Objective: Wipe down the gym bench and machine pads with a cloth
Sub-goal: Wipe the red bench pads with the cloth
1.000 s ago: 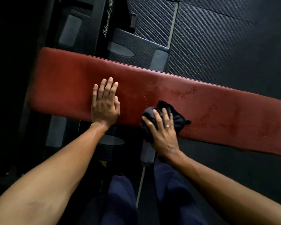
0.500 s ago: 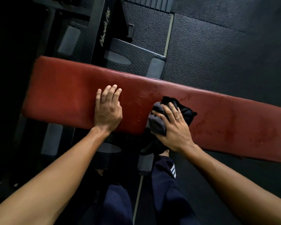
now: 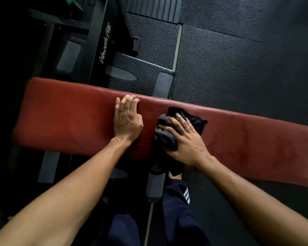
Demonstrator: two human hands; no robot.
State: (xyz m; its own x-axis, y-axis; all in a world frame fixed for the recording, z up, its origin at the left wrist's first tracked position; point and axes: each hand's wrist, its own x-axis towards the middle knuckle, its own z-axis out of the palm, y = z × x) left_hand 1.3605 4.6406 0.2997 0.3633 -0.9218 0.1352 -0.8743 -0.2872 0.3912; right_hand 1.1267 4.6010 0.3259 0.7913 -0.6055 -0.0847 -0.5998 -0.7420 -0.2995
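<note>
A long red padded gym bench runs across the head view from left to right, its right part blotched with darker marks. My left hand lies on the pad near its middle, fingers bent over the far edge. Just to its right, my right hand presses a crumpled dark cloth flat against the pad with straight, spread fingers and a ring on one finger. Part of the cloth hangs over the near edge.
Black rubber floor mats lie beyond and to the right of the bench. A black machine frame with white lettering and a quilted footplate stand behind the bench. My legs in dark trousers are below it.
My right hand has slid the cloth away from the near edge up onto the pad. My left hand has moved toward the far edge and its fingers have bent over it.
</note>
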